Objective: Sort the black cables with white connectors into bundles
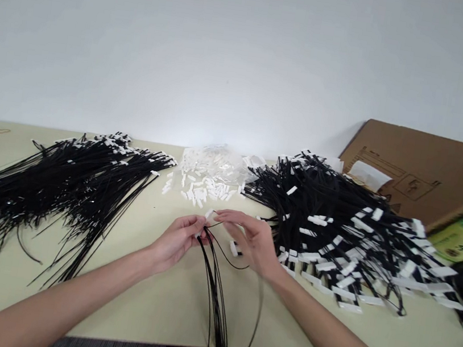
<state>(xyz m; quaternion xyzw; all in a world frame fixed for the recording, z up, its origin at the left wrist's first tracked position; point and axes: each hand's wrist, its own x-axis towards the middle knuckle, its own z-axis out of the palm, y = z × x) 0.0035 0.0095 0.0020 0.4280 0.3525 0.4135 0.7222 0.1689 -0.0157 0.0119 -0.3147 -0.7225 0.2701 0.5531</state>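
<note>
Trailing over the table (143,310), black wires (216,298) are pinched at a white connector (208,214) by the left hand (179,239). The right hand (254,243) is curved alongside, its grip on any wire unclear. White pieces (207,190) are scattered beyond.

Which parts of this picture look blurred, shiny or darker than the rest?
Head view: the right hand is blurred, the left hand clearer; head view: glints on the plastic bag; head view: a faint shadow on the wall beside the cardboard; head view: upper right corner dark.
</note>
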